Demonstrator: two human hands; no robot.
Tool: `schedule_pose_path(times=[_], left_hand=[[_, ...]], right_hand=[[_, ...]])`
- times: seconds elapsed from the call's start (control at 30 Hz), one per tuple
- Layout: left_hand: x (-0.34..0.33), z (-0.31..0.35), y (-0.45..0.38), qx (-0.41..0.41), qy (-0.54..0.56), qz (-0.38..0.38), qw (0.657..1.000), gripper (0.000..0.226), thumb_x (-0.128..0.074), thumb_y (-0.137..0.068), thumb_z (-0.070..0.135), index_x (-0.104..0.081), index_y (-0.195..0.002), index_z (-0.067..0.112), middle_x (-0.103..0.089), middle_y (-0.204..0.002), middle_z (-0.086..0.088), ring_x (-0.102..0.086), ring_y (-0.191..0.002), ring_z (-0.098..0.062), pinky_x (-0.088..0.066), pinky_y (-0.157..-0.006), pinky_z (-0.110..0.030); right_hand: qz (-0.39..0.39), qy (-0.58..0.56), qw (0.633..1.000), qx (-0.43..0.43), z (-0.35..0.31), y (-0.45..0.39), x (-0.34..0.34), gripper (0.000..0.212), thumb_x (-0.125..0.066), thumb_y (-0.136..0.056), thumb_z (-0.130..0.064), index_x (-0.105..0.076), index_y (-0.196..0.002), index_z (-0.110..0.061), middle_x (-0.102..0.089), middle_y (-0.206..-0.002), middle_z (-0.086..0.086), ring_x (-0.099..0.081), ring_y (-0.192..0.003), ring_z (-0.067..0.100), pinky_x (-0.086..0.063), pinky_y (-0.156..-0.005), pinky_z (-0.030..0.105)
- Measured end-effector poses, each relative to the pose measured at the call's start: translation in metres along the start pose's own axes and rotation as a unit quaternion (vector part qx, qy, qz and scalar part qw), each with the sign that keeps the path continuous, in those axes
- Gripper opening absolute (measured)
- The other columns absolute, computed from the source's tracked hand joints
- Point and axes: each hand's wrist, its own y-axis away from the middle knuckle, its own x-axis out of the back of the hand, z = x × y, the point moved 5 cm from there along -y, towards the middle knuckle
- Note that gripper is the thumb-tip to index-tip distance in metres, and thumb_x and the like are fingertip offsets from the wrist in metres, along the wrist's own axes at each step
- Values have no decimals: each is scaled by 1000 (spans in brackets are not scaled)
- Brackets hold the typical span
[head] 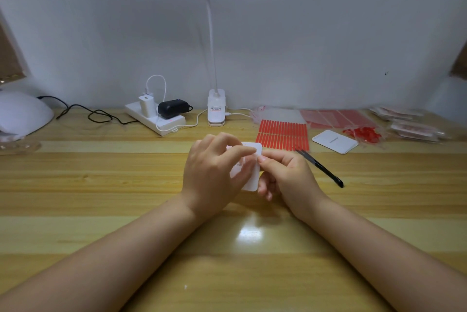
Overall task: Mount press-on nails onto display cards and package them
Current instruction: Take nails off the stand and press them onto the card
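A white display card [254, 178] is held upright just above the wooden desk at centre. My left hand [214, 172] grips it from the left, fingers curled over its face and hiding most of it. My right hand [285, 175] pinches the card's right edge near the top between thumb and forefinger. A sheet of red adhesive strips [283, 133] lies just behind the hands. Black tweezers [321, 169] lie on the desk to the right of my right hand. A stack of white cards [334, 141] and a small heap of red nails [362, 133] sit further right.
A clip-on desk lamp [216, 107] stands at the back centre with a white power strip [155, 118] and chargers to its left. A white nail lamp [22, 114] sits far left. Clear bags and red sheets [338, 116] lie at the back right.
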Motion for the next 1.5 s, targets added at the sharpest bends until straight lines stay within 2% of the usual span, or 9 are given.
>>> schedule_pose_path(times=[0.43,0.63,0.83,0.9,1.03,1.13,1.27,1.37,1.5], left_hand=[[-1,-2,1,-15,4,-6,1000,7,-70,-82,22,-75,-81,18,-66,-80,-1,-58,-69,-28,-45,-61,-39],[0,0,0,9,45,-32,998,17,-61,-82,25,-77,-84,18,-66,-86,-2,-57,-71,-27,-45,-64,-42],[4,-12,-2,143,110,9,984,34,-56,-85,14,-61,-116,2,-59,-112,-12,-55,-106,-27,-43,-92,-47],[1,-17,0,195,130,-20,972,41,-58,-85,19,-56,-123,5,-59,-115,-6,-56,-104,-25,-43,-93,-45],[-5,-23,3,248,163,-58,953,45,-53,-84,32,-57,-125,14,-62,-99,2,-56,-92,-16,-43,-89,-40],[-5,-21,3,240,154,-57,957,44,-55,-84,30,-59,-123,12,-64,-92,-2,-55,-85,-18,-45,-84,-44],[-1,-17,-1,172,87,-36,981,38,-59,-86,27,-61,-120,10,-64,-104,-6,-58,-90,-25,-46,-82,-43],[0,-9,-2,62,11,-19,998,21,-65,-84,30,-73,-99,18,-65,-103,-7,-62,-90,-30,-46,-78,-40],[0,-2,-3,-6,-35,-10,999,16,-67,-83,36,-77,-82,24,-69,-97,-4,-63,-86,-30,-44,-75,-38]], right_hand=[[0,-7,1000,-2,0,1,-1,24,-47,-97,-4,-64,-81,-6,-50,-46,10,-50,-40,16,-40,-38,21],[8,-20,1000,-5,4,-2,1,21,-47,-97,-4,-65,-91,6,-50,-52,14,-51,-40,14,-39,-37,21],[61,-44,997,1,1,-6,12,23,-48,-97,-4,-66,-83,-10,-48,-46,10,-47,-35,12,-36,-35,20],[69,-35,997,2,1,-7,15,23,-49,-97,-5,-67,-84,-10,-48,-49,12,-46,-36,13,-35,-35,20],[81,-28,996,-3,1,-6,17,21,-50,-97,-6,-65,-84,-10,-48,-44,8,-45,-36,14,-35,-35,20],[85,-22,996,-5,1,-6,18,19,-51,-96,-7,-65,-85,-9,-48,-43,7,-45,-36,13,-34,-35,19],[92,0,996,-3,1,-5,17,19,-52,-96,-9,-67,-86,-9,-48,-41,6,-45,-35,13,-34,-35,19],[84,32,996,9,0,-5,14,20,-51,-96,-8,-68,-85,-9,-48,-38,6,-44,-33,13,-35,-35,18],[58,49,997,24,1,-4,9,22,-51,-96,-7,-69,-84,-5,-48,-39,8,-43,-33,15,-34,-35,19]])
